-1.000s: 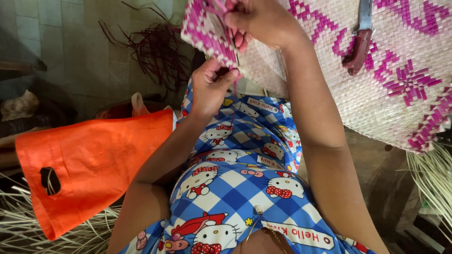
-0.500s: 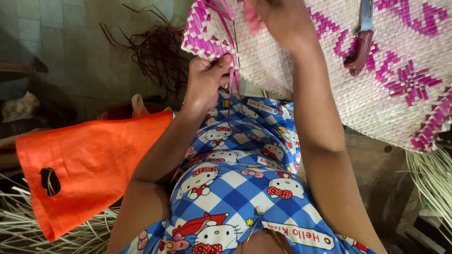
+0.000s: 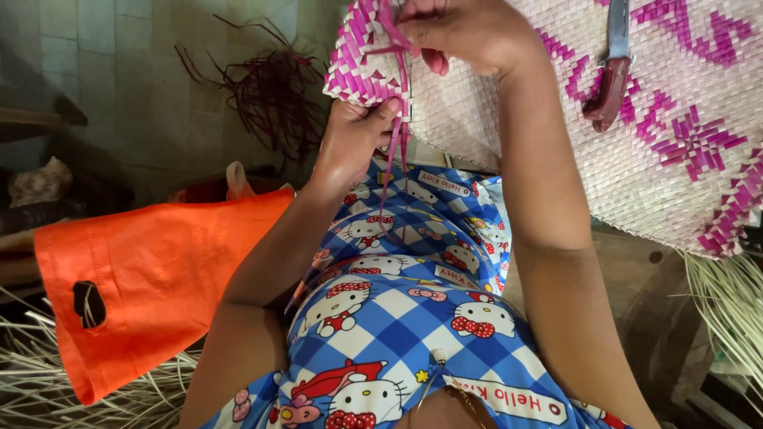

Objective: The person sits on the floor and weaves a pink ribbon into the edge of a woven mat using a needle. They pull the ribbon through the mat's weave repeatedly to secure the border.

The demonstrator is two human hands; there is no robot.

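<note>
A woven mat of pale and pink strips lies across my lap and runs off to the upper right. My left hand grips its folded pink corner from below. My right hand pinches loose pink strips at the top of that corner; the strips hang down over my blue checked dress.
A knife with a dark red handle rests on the mat at the upper right. An orange bag lies to my left over dry straw. A bundle of dark red strips lies on the tiled floor.
My left hand has slid up to grip the mat's pink corner. My right hand has pulled the loose strips a little upward and to the right.
</note>
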